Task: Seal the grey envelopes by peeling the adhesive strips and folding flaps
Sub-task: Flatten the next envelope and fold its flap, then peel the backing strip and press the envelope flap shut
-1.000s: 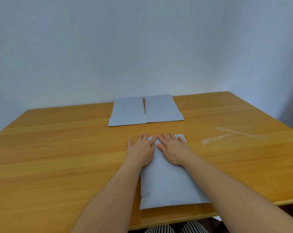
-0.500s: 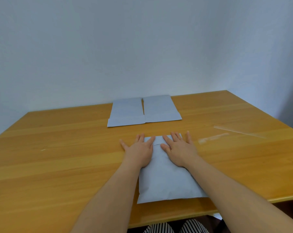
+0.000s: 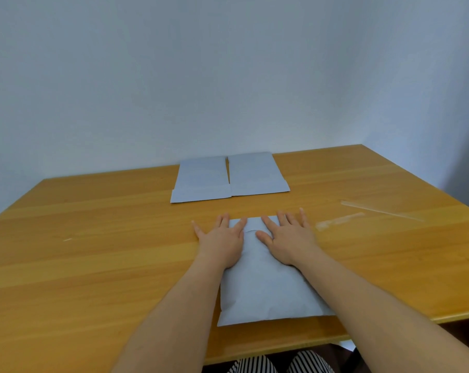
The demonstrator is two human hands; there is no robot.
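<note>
A grey padded envelope (image 3: 265, 289) lies on the wooden table (image 3: 93, 251) right in front of me, its flap folded down at the far end. My left hand (image 3: 221, 242) lies flat on the flap's left part, fingers spread, holding nothing. My right hand (image 3: 288, 238) presses flat on the flap's right part, also spread and empty. Two more grey envelopes lie side by side at the far edge: the left one (image 3: 201, 181) and the right one (image 3: 256, 175), flaps toward me.
Two peeled clear backing strips lie on the table to the right: a short one (image 3: 338, 220) and a long thin one (image 3: 381, 211). The table's near edge runs just under my forearms. A plain wall stands behind the table.
Both hands have slid apart along the folded flap, from touching at the middle to spread toward its left and right ends.
</note>
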